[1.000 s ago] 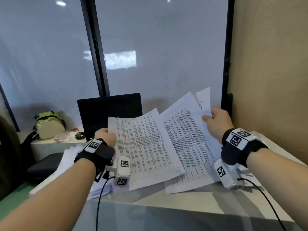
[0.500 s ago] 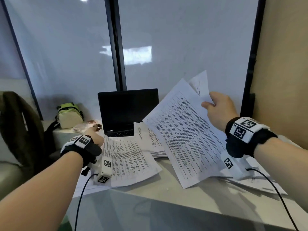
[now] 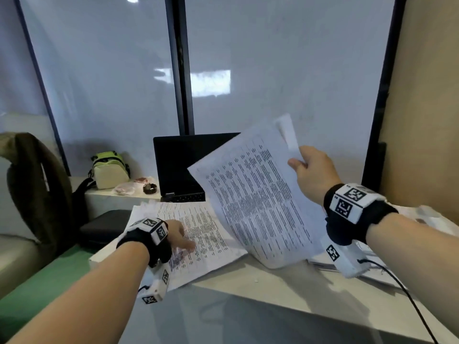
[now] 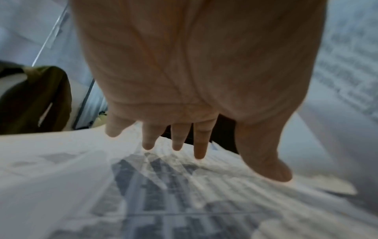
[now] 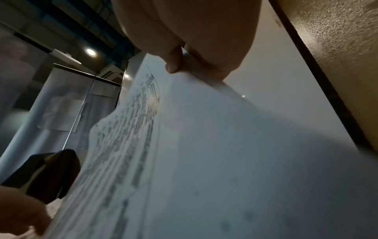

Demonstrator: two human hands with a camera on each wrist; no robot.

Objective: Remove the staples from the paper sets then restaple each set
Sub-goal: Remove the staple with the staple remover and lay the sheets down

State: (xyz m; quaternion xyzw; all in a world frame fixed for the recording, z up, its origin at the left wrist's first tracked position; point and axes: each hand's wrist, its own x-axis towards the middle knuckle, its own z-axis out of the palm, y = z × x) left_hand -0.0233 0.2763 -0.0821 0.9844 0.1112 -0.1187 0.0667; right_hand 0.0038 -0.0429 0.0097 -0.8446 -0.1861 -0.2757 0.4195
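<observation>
My right hand (image 3: 306, 170) pinches the upper right corner of a printed paper set (image 3: 255, 197) and holds it tilted in the air above the table; the right wrist view shows the thumb and fingers (image 5: 174, 64) clamped on the sheet (image 5: 204, 161). A second printed paper set (image 3: 203, 234) lies flat on the table at the left. My left hand (image 3: 180, 238) hovers open just over it, fingers (image 4: 200, 145) straight and spread above the page (image 4: 163, 194). No stapler or staple remover is in sight.
A black laptop (image 3: 178, 165) stands open behind the papers. More sheets (image 3: 387, 271) lie at the right under my right wrist. A green-and-cream bag (image 3: 109, 170), a watch (image 3: 149, 188) and a dark case (image 3: 104, 227) sit at the left; a wall (image 3: 422, 120) bounds the right.
The left hand laid its paper set flat on the table, let it go and now hovers open over it. The right hand keeps its set raised.
</observation>
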